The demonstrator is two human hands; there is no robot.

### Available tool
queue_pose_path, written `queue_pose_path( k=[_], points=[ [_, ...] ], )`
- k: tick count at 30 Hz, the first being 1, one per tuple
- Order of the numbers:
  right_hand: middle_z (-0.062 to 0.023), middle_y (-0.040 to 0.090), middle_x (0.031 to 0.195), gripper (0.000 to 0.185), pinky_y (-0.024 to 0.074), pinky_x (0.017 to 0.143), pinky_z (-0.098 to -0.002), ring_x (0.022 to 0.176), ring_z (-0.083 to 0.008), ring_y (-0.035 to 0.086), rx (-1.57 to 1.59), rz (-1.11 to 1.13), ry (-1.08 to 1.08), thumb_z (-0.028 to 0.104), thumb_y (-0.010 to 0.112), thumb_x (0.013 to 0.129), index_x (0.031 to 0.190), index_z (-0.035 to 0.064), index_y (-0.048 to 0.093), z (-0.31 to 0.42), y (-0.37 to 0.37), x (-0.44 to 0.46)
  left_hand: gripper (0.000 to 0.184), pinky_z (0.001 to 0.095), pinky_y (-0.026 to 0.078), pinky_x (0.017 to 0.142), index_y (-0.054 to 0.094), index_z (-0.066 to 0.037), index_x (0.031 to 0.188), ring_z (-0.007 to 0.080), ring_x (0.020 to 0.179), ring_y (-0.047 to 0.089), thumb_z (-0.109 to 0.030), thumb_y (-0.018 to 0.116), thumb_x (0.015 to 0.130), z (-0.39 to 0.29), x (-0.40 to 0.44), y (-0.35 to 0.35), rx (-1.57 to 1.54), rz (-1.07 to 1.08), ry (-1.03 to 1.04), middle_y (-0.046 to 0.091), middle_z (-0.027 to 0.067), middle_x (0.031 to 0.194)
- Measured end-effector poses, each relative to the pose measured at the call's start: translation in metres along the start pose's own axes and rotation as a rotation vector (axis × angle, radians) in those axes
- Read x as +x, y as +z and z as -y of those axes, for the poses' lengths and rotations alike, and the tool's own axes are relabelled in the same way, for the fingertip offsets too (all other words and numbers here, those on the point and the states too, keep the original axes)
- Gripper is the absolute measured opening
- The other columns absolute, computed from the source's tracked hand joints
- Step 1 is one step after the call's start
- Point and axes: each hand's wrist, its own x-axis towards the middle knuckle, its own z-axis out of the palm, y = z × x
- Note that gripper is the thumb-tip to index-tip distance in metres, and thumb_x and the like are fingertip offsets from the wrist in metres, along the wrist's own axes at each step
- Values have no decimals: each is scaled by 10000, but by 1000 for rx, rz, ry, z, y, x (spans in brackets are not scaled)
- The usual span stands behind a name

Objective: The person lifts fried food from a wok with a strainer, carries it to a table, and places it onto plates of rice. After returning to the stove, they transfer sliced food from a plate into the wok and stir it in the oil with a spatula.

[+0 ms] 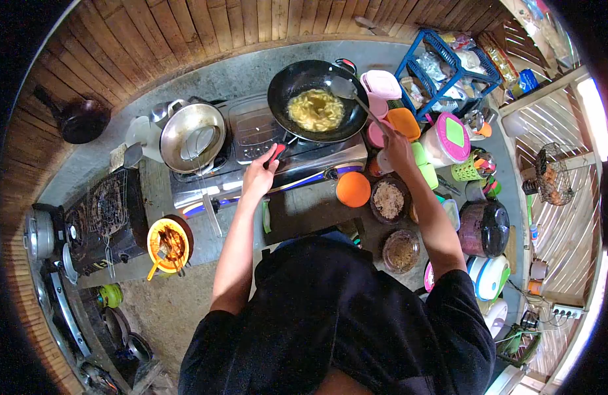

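Note:
A black wok (289, 85) sits on the right burner of the gas stove (251, 135). Pale yellowish pieces (316, 110) lie in bubbling oil at its bottom; their exact kind I cannot tell. My left hand (258, 175) is closed around the wok's red and black handle (275, 156). With my right hand (398, 155) I hold a metal spatula (360, 102) by its long handle. Its flat blade leans inside the wok at the right, just beside the food.
Left of the wok, a metal pan (175, 135) holds a strainer. An orange bowl (152, 240) with reddish sauce stands at lower left, near a charred grill (109, 204). Right are an orange lid (353, 189), two food bowls, plastic containers (442, 139) and a blue rack (452, 62).

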Motion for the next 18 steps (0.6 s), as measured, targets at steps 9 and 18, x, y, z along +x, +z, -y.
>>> queue_pose_path(
  k=[9,18],
  points=[
    [-211,656,923,275,493,685,-416,831,-341,654,182,264,113,84,555,888,1150,48,626,7,-14,-10,429,365,485,789,512,-392,1314,306,875,661,-301,598,904,-10,-4,-5,24,2,-34,674,194,956],
    [-206,637,817,245,489,686,-406,749,-247,632,418,182,110,120,527,924,1132,54,637,13,3,-2,433,358,481,806,509,-384,1319,303,889,660,-285,596,906,4,1,2,-24,5,4,674,188,982]
  ],
)
